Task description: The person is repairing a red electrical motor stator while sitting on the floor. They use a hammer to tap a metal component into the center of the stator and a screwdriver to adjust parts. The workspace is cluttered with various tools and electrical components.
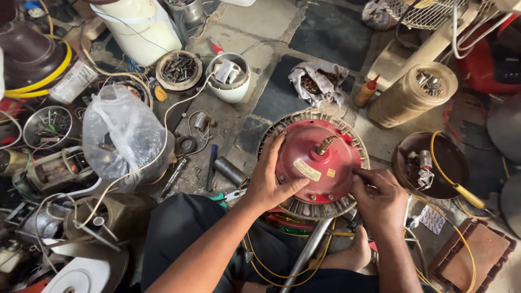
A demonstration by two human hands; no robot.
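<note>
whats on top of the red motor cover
On the red motor cover a metal shaft sticks up, a pale label lies flat. The left hand covers its left edge; underneath stays hidden.

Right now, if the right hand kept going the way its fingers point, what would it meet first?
Probably the yellow label on the red motor cover; the right hand points left across it, toward the left hand. Depth unclear.
</note>
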